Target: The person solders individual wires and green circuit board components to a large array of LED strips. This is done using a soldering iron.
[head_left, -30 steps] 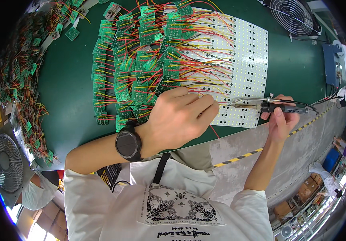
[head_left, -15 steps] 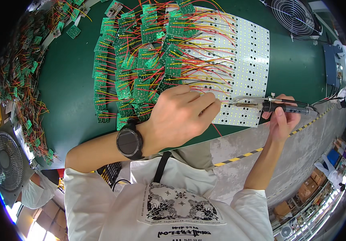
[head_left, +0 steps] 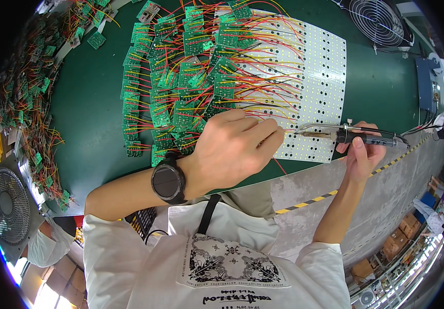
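My right hand (head_left: 362, 152) grips a soldering iron (head_left: 369, 138) with a black handle and a thin metal tube along its tip. The tip points left, onto the lower part of a white LED panel sheet (head_left: 330, 77) dotted with small yellow pads and black holes. Close to that tip, my left hand (head_left: 240, 149) is closed in a pinch on a thin wire, its fingertips partly hidden. A red wire (head_left: 280, 166) pokes out below this hand. Beside and beyond it lie rows of green circuit boards (head_left: 183, 114), their red, yellow and black wires reaching over the sheet.
A heap of wired boards (head_left: 31, 103) runs along the left of the green table (head_left: 90, 113). A round fan guard (head_left: 379, 23) stands at the far right, near a blue box (head_left: 427, 82) with cables. Another fan (head_left: 8, 206) is at the lower left.
The rows of boards appear shifted very slightly right in the picture. Both hands and the soldering iron stay almost where they were.
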{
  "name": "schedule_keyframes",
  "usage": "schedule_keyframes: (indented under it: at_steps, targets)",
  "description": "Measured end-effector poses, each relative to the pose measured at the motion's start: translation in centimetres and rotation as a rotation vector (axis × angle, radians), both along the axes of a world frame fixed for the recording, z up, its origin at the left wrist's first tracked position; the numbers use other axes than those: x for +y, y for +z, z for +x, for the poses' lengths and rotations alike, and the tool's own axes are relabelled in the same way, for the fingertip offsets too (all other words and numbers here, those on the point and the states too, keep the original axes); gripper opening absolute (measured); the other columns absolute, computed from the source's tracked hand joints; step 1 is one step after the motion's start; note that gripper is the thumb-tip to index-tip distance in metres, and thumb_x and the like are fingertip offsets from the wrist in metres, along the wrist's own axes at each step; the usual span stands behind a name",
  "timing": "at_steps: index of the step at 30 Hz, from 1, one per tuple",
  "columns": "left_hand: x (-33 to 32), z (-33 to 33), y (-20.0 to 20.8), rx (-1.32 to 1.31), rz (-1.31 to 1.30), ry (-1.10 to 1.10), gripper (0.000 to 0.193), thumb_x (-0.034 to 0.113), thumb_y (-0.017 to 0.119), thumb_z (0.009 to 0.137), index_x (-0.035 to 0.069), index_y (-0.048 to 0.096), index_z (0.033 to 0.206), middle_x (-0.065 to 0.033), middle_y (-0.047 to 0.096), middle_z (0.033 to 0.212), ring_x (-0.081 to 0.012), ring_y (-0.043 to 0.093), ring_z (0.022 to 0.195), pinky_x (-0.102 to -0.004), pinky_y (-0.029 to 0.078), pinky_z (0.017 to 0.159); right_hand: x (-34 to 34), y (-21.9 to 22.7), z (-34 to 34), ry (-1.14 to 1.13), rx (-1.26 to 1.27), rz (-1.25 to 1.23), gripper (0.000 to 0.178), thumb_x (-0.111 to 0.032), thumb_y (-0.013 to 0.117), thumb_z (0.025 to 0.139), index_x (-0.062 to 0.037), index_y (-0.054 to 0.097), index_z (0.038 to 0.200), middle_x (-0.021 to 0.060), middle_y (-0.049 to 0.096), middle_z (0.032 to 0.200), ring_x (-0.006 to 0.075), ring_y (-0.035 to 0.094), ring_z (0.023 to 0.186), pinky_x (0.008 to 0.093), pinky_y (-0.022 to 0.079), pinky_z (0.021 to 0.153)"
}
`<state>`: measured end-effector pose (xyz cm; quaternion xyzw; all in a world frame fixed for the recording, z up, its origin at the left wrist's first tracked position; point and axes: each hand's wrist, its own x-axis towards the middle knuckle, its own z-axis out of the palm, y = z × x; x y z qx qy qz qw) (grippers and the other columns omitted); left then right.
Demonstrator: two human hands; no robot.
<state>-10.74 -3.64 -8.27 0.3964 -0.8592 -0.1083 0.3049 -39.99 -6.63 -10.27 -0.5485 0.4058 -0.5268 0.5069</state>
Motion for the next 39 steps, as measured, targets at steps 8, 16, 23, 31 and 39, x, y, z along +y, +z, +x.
schedule_keyframes:
  at_steps: [8,16,23,31,39]
  targets:
    - [0.0,0.0,-0.1,0.017,-0.007,0.002,0.022,0.01,0.068,0.065,0.004,0.065,0.087,-0.0025,0.06,0.075,-0.0151,0.06,0.06,-0.028,0.042,0.05,-0.2,0.1,0.2,-0.015,-0.045,-0.03,0.024,-0.004,0.064,0.081,0.0099,0.055,0.099,0.0149,0.057,0.079,0.0194,0.058,0.05,0.0276,0.05,0.044]
    - [0.2,-0.7,1.1,-0.036,-0.018,0.08,0.024,0.011,0.069,0.067,0.003,0.064,0.089,-0.005,0.059,0.084,-0.0177,0.061,0.067,-0.03,0.046,0.055,-0.1,0.4,0.6,-0.106,-0.09,0.022,0.025,-0.005,0.061,0.084,0.0094,0.055,0.103,0.016,0.062,0.081,0.0178,0.056,0.049,0.0285,0.047,0.043]
    - [-0.1,0.3,2.8,-0.11,-0.018,-0.205,0.021,0.015,0.064,0.068,0.004,0.062,0.085,-0.0069,0.056,0.097,-0.0225,0.055,0.092,-0.0332,0.046,0.074,-0.1,0.3,0.4,-0.151,-0.146,0.086,0.024,-0.004,0.062,0.083,0.0073,0.056,0.103,0.0136,0.063,0.091,0.0217,0.058,0.051,0.0307,0.047,0.044]
    - [-0.2,0.3,3.1,-0.051,-0.155,-0.281,0.02,0.015,0.059,0.07,0.006,0.065,0.087,-0.0047,0.056,0.09,-0.0212,0.053,0.093,-0.0331,0.043,0.08,-0.2,1.3,1.2,-0.171,-0.152,0.055,0.021,-0.006,0.062,0.085,0.0077,0.057,0.1,0.0125,0.063,0.084,0.0192,0.057,0.05,0.0287,0.045,0.046]
    - [0.5,0.1,1.4,-0.025,-0.094,-0.079,0.015,0.014,0.061,0.07,0.008,0.065,0.084,-0.0015,0.058,0.08,-0.0183,0.055,0.08,-0.0318,0.043,0.074,1.1,1.6,2.3,-0.214,-0.18,-0.004,0.022,-0.005,0.061,0.084,0.0072,0.056,0.102,0.0128,0.062,0.089,0.0207,0.057,0.052,0.0301,0.046,0.045]
